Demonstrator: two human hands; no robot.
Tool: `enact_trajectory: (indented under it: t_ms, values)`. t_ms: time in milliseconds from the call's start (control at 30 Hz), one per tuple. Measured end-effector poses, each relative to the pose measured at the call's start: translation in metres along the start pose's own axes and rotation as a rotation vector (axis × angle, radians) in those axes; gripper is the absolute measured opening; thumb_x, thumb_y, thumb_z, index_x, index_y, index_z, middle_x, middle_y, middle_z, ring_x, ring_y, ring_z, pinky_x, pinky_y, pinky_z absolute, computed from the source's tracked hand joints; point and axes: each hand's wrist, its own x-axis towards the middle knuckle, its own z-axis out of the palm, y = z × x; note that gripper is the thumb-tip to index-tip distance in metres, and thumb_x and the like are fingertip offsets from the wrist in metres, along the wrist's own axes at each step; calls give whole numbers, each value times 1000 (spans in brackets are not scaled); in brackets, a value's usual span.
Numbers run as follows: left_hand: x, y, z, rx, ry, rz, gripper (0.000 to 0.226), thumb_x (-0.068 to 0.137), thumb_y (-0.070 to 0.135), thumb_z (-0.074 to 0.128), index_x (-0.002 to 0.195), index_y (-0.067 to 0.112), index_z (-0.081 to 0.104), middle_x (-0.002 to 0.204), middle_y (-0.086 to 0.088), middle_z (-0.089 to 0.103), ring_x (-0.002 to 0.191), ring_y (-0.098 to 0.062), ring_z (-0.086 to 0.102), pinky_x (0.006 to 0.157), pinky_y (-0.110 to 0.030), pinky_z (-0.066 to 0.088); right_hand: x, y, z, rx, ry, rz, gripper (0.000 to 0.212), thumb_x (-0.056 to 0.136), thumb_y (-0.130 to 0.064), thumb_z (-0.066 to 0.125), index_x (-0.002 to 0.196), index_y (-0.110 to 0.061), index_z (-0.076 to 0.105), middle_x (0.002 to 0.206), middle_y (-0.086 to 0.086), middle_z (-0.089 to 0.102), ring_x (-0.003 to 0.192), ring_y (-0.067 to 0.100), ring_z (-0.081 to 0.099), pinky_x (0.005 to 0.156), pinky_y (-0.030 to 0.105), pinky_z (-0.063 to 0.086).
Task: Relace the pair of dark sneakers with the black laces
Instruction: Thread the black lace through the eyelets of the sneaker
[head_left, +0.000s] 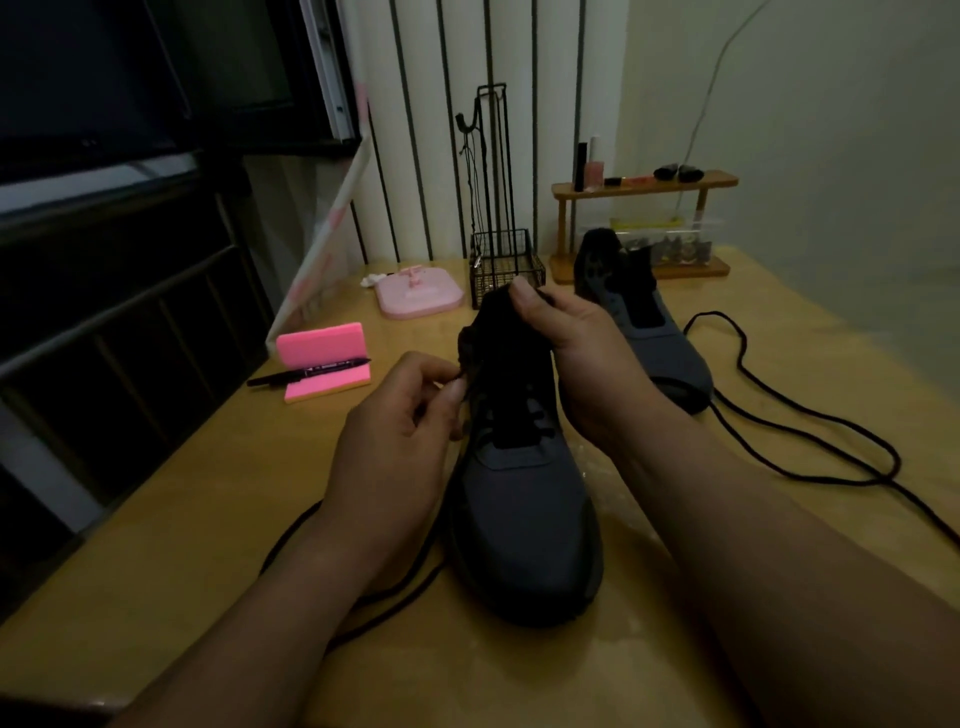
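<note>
Wood-toned surface (182, 545) spreads wide; its left edge runs along a dark railing, and open wood shows at front left and far right. Near sneaker (524, 499), dark grey with a matte fabric toe, stands mid-surface, toe toward the camera. Far sneaker (644, 322) stands behind it to the right, unlaced, with the loose lace (742, 353) coiled beside it. Right hand (576, 353) grips the near sneaker's collar, thumb on top. Left hand (395, 431) pinches the lace (288, 535) at the left eyelets; its slack loops under that forearm. At the back, a wooden rack (649, 187) holds small bottles over a clear box (670, 249) of dark bits. A black wire basket (506, 273) stands nearby; I cannot tell its contents. A marker (306, 371) lies on a pink block (324, 358).
</note>
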Motion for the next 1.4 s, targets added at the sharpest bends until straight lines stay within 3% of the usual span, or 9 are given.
enact_trajectory:
  t_ms: [133,333,567,733,833,1000,1133,1267,1400]
  values:
    - [0,7,-1,148,-86,54,13,107,31,56,97,33,64,90,12,71,85,-9,68,74,-48,57,-2,-2,-1,30,-23,-8,30,104,-27,61,116,-1,72,98,7,77,91,18,76,74,25,59]
    - [8,12,-8,378,-174,135,14,105,35,50,92,38,52,88,16,61,81,-5,58,68,-42,51,-3,-2,-1,68,-39,-1,27,104,-27,62,115,-4,72,98,7,77,92,18,75,75,25,58]
    - [8,9,-10,349,-218,112,16,107,32,51,91,37,53,87,16,62,82,-6,59,68,-42,52,-1,0,-3,67,-44,5,28,103,-28,63,116,-5,73,100,9,77,94,21,75,77,29,60]
    - [16,11,-9,270,-243,118,16,107,28,54,93,34,58,87,13,65,84,-8,61,70,-39,52,0,2,-4,41,-40,-1,28,102,-30,64,115,-6,73,106,14,76,99,26,74,91,41,59]
    - [22,10,-11,242,-293,122,16,106,24,56,92,30,60,86,9,66,84,-12,62,73,-38,52,0,3,-4,47,-39,-4,32,102,-29,64,116,-1,72,105,16,75,97,28,73,90,41,58]
    - [25,9,-13,200,-309,103,17,105,21,59,92,32,63,83,13,66,78,-5,62,67,-21,47,0,3,-3,27,-46,-8,35,102,-30,64,116,2,70,104,16,73,95,28,72,89,42,58]
    - [22,9,-7,192,-205,80,13,104,22,62,95,32,61,83,7,69,83,-11,67,76,-42,56,-1,3,-3,9,-48,-7,32,103,-32,65,111,-1,71,103,18,74,96,31,72,91,45,57]
    - [20,10,-4,106,-142,-12,13,102,22,66,91,28,63,77,7,67,68,-3,61,62,-25,48,0,5,-3,-10,-32,-11,42,102,-34,66,116,5,67,117,31,70,111,46,69,100,55,54]
    - [16,12,1,-8,-85,-118,9,101,19,67,92,18,66,67,11,62,58,1,53,52,-13,42,0,5,-3,-11,-32,-3,41,101,-34,67,116,5,67,117,31,69,111,48,68,99,57,55]
